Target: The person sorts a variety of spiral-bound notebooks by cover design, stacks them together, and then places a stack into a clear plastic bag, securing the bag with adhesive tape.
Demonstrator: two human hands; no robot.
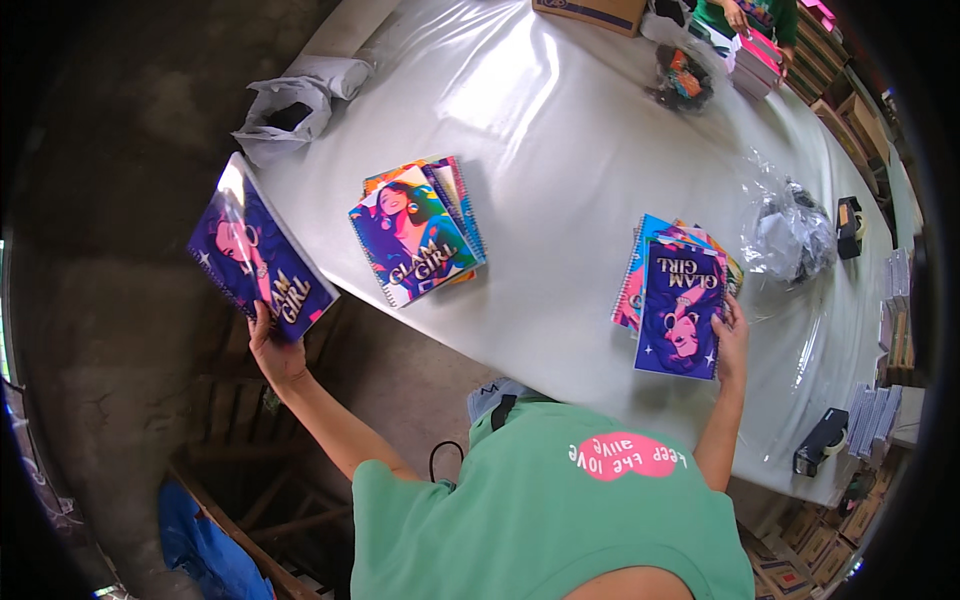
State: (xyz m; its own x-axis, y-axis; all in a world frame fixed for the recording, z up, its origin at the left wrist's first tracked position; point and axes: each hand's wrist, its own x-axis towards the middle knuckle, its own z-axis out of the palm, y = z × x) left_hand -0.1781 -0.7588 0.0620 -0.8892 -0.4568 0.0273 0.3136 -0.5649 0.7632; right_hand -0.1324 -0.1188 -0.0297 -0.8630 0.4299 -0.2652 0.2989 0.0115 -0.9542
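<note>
My left hand (277,352) grips the lower edge of a purple spiral notebook (232,232) with a pink and purple illustrated cover. It is held tilted in the air beyond the table's left edge. At the right, my right hand (735,338) is closed on the side edge of another purple notebook (678,310), turned upside down on top of a fanned stack of colourful notebooks (629,285). Between the two hands, a second stack of spiral notebooks (405,230) lies on the table, its top cover showing a dark-haired figure.
The white-covered table (540,250) curves across the view. Plastic bags (790,235) and tape dispensers (822,442) lie along its right side. A white bag (285,115) sits at the far left edge, a cardboard box (590,12) at the back. Another person's hand (737,17) touches a pink-topped stack.
</note>
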